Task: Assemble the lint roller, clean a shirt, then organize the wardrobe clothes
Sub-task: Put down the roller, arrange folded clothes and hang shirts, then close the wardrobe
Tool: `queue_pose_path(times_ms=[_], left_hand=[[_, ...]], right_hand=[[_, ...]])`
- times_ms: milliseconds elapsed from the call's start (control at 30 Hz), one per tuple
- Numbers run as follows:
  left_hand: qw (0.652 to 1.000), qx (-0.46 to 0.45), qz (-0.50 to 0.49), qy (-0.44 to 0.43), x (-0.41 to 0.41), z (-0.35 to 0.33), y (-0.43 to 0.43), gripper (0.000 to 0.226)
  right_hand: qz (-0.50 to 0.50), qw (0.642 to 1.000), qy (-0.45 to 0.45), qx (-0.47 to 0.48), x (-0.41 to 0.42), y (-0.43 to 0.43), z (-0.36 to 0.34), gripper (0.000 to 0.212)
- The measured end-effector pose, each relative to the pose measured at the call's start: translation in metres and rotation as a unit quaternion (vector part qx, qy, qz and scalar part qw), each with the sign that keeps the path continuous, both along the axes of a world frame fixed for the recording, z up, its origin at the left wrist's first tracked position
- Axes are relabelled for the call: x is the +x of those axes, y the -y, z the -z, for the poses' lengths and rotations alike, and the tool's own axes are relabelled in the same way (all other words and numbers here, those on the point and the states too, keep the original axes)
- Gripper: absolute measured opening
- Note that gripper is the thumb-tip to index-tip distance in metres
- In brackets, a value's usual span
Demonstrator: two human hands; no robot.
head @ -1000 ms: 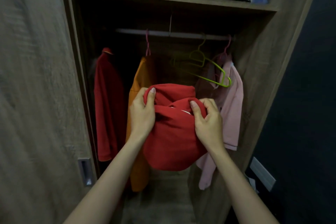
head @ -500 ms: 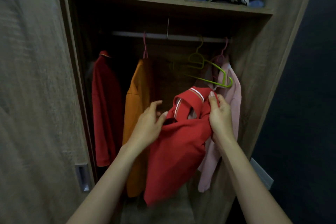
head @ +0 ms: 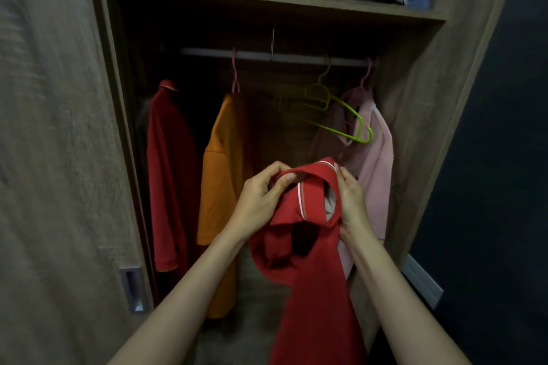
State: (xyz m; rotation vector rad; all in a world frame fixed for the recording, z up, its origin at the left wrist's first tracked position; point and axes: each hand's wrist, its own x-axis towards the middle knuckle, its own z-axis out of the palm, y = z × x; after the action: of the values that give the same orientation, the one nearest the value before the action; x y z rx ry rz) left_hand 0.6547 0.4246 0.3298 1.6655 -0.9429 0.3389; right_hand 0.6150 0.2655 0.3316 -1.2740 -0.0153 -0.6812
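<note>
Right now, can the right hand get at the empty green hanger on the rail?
Likely yes: the green hanger hangs bare just above the right hand, nothing between them, though that hand grips the red polo shirt.

On the rail (head: 296, 58) a gap is open between the orange shirt (head: 221, 187) and the pink shirt (head: 378, 163). The empty green hanger (head: 341, 133) hangs in it.

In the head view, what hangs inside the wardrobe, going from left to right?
From the left: dark red shirt → orange shirt → empty green hanger → pink shirt. The held red shirt is left out: it overlaps the pink one.
</note>
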Motion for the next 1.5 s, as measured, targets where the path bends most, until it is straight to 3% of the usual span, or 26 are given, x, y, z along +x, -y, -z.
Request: queue_pose_path(times_ms=[167, 267, 433, 600, 767, 900, 1033, 1133, 1233, 1300, 1367, 1500], left_hand=[[0.988, -0.106, 0.074, -0.085, -0.003, -0.016, 0.011, 0.033], [0.967, -0.169, 0.084, -0.170, -0.006, -0.026, 0.023, 0.038], [0.937, -0.242, 0.042, -0.247, 0.002, -0.031, 0.037, 0.036], [0.936, -0.258, -0.039, -0.235, 0.011, -0.026, 0.037, 0.038], [0.923, -0.282, -0.125, -0.231, 0.022, -0.019, 0.037, 0.046], [0.924, -0.266, -0.125, -0.243, 0.017, -0.023, 0.036, 0.048], [0.904, -0.317, -0.066, -0.278, 0.022, -0.024, 0.029, 0.041], [0.900, -0.316, -0.045, -0.296, 0.028, -0.024, 0.019, 0.039], [0.920, -0.260, -0.018, -0.292, 0.031, -0.025, 0.012, 0.040], [0.937, -0.212, -0.012, -0.276, 0.032, -0.027, 0.006, 0.032], [0.958, -0.172, 0.001, -0.230, 0.035, -0.028, -0.004, 0.009], [0.993, -0.071, 0.046, -0.082, 0.040, -0.033, -0.028, 0.018]], right_hand=[[-0.079, 0.997, -0.002, -0.012, -0.003, 0.001, -0.001, 0.014], [-0.110, 0.993, -0.032, -0.007, -0.005, -0.005, 0.003, 0.042], [0.035, 0.996, -0.029, -0.074, -0.009, -0.007, 0.000, 0.029], [0.043, 0.999, -0.020, 0.009, -0.024, -0.013, -0.004, 0.063], [0.132, 0.980, 0.057, -0.139, -0.050, -0.070, 0.026, 0.086], [0.186, 0.966, 0.063, -0.169, -0.035, -0.084, 0.042, 0.069], [0.202, 0.965, 0.066, -0.154, -0.018, -0.067, 0.040, 0.033], [0.200, 0.970, 0.064, -0.119, -0.010, -0.056, 0.034, 0.024], [0.228, 0.967, 0.054, -0.104, -0.004, -0.048, 0.027, 0.021], [0.249, 0.962, 0.043, -0.099, 0.000, -0.039, 0.022, 0.026], [0.263, 0.960, 0.027, -0.094, 0.005, -0.028, 0.016, 0.028], [0.290, 0.952, 0.014, -0.096, 0.014, -0.010, 0.003, 0.031]])
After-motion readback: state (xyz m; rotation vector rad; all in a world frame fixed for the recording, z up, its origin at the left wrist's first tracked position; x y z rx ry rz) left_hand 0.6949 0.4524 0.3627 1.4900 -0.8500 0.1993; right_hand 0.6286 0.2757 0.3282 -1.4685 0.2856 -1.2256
